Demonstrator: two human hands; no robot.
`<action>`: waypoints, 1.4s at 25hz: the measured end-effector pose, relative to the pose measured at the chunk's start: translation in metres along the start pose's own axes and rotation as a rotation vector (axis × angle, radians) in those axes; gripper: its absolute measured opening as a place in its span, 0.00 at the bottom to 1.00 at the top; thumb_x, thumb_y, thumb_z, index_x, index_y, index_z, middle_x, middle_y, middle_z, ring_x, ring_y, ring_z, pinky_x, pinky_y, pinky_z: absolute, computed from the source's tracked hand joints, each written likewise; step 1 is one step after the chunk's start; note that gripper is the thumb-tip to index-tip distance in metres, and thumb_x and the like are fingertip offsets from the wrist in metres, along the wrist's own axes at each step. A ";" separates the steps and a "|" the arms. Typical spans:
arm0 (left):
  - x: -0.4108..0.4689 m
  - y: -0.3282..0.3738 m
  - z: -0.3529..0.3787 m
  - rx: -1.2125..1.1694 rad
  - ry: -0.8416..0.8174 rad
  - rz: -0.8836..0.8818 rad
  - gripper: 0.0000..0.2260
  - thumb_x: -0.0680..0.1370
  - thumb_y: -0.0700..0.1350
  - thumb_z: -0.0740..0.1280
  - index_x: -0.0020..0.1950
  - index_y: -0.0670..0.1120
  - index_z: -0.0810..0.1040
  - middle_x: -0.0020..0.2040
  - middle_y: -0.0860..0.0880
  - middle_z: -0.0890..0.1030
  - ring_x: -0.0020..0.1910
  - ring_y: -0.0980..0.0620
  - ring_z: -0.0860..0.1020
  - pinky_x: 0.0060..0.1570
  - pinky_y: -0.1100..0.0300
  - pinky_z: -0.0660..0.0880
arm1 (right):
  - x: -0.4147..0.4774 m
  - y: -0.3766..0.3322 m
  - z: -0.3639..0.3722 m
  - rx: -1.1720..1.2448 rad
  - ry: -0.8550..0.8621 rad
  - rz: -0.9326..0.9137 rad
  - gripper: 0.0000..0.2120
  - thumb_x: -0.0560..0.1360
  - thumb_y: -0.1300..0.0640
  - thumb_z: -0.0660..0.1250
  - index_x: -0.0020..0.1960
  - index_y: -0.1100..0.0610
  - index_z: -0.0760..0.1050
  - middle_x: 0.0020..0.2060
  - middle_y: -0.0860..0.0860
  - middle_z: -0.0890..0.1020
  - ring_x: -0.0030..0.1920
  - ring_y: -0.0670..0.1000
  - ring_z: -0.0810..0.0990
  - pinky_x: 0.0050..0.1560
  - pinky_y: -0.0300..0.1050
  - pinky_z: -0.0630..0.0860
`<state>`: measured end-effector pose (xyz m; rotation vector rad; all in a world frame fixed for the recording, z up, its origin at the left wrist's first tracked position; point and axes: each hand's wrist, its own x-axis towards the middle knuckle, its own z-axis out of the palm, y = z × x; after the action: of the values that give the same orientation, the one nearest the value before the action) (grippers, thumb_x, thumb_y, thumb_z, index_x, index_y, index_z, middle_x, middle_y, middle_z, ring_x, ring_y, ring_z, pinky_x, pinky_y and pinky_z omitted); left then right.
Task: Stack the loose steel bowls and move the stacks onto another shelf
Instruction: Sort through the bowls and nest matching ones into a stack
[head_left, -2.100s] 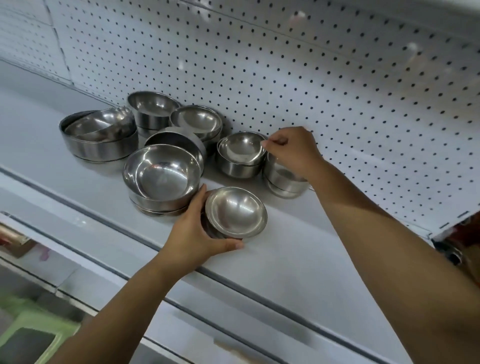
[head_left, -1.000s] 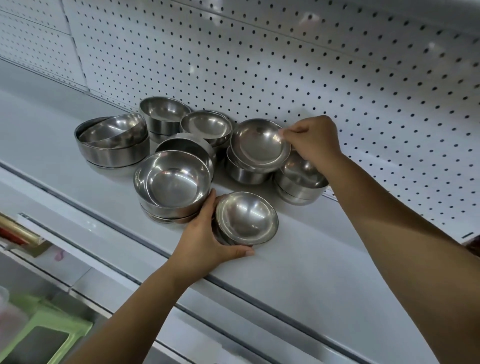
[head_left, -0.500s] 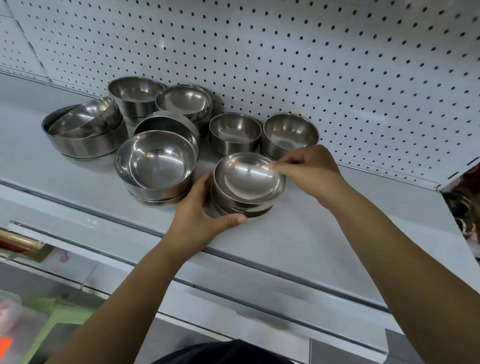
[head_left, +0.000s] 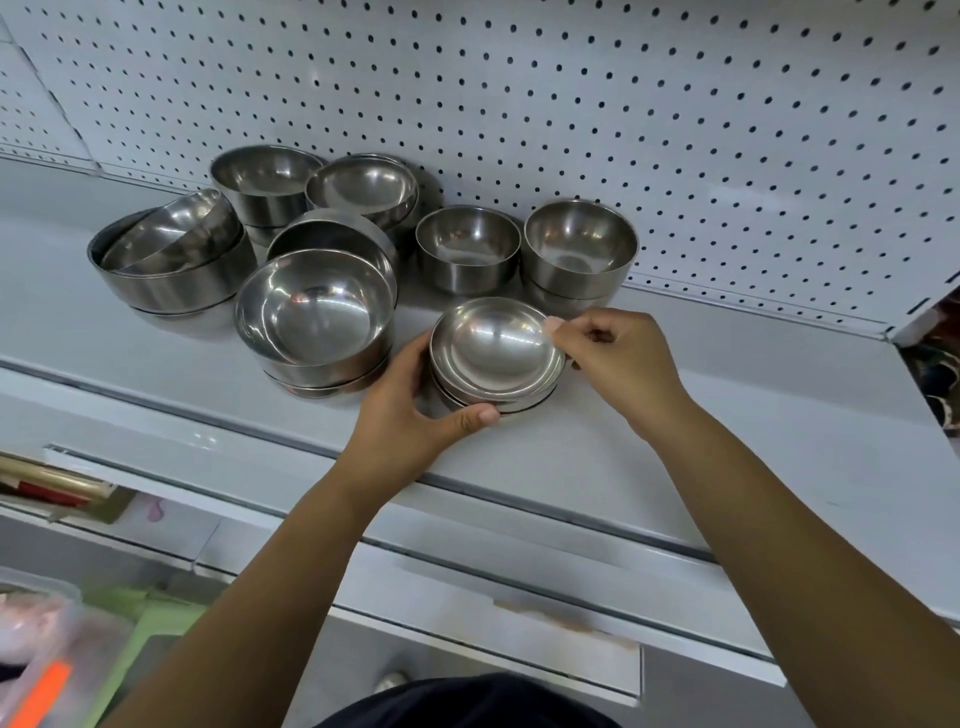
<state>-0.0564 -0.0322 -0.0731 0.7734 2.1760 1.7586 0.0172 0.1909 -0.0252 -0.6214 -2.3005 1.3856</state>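
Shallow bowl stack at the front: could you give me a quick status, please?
Left hand cups shallow bowl stack. Right hand pinches top rim. Nothing in the way.

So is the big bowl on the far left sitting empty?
No, the big bowl holds a smaller bowl lying tilted inside it.

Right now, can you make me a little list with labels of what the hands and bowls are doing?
place: white shelf with pegboard behind
left hand: cupping the small stack from the side
right hand: fingers pinching the top bowl's rim
top bowl: nested in the stack
other bowls: groups behind and to the left, several stacked
tilted bowl: leaning inside the far-left bowl
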 end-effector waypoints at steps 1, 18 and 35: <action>0.000 0.000 0.000 -0.005 -0.003 -0.003 0.41 0.65 0.55 0.82 0.75 0.52 0.69 0.68 0.57 0.78 0.70 0.59 0.74 0.72 0.51 0.71 | -0.004 0.003 0.001 0.028 0.000 0.016 0.10 0.78 0.46 0.74 0.42 0.50 0.85 0.33 0.41 0.83 0.38 0.44 0.81 0.47 0.44 0.78; -0.001 0.001 0.006 0.040 0.009 0.004 0.39 0.67 0.56 0.79 0.75 0.51 0.69 0.69 0.55 0.78 0.70 0.55 0.75 0.72 0.47 0.71 | 0.011 0.030 -0.019 0.090 0.167 -0.094 0.26 0.78 0.48 0.73 0.73 0.45 0.70 0.67 0.47 0.76 0.61 0.49 0.80 0.57 0.33 0.76; -0.008 0.005 0.021 0.296 0.102 0.068 0.41 0.67 0.70 0.74 0.74 0.58 0.64 0.67 0.61 0.77 0.67 0.58 0.76 0.67 0.48 0.75 | 0.073 0.025 -0.036 -0.051 0.212 -0.210 0.12 0.73 0.48 0.78 0.52 0.53 0.82 0.50 0.45 0.82 0.53 0.44 0.77 0.46 0.29 0.67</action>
<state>-0.0378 -0.0182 -0.0746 0.8481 2.5445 1.5560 -0.0200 0.2674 -0.0247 -0.4985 -2.1670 1.1126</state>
